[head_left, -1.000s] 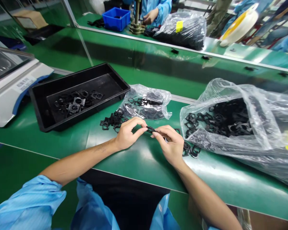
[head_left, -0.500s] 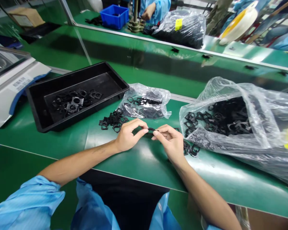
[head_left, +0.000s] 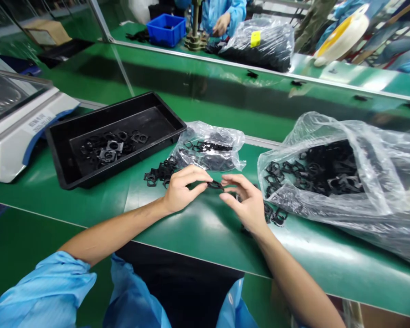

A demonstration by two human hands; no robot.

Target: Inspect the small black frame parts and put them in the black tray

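Note:
Between thumb and fingers, my left hand (head_left: pixel 185 188) pinches a small black plastic ring-shaped part (head_left: pixel 215 184) above the green table (head_left: pixel 191 232). Close to the part's right end is my right hand (head_left: pixel 244 200), its thumb and fingers apart; whether a fingertip still touches the part I cannot tell. Behind my left hand lies a pile of similar black parts (head_left: pixel 160 171). More loose black parts (head_left: pixel 278 216) lie beside and partly beneath my right hand. A small clear bag (head_left: pixel 210 157) holding black parts rests just behind both hands.
A black tray (head_left: pixel 123 166) with several parts stands at the left, next to a white scale (head_left: pixel 10 152). On the right lies a large clear bag (head_left: pixel 328 200) of black parts. Across the divider are a blue bin (head_left: pixel 166 34), a wrapped bag (head_left: pixel 263 50) and a co-worker's hand (head_left: pixel 222 23).
My right thumb and fingers have spread apart from their pinch on the black part. My left hand keeps its hold. The whole view has shifted slightly.

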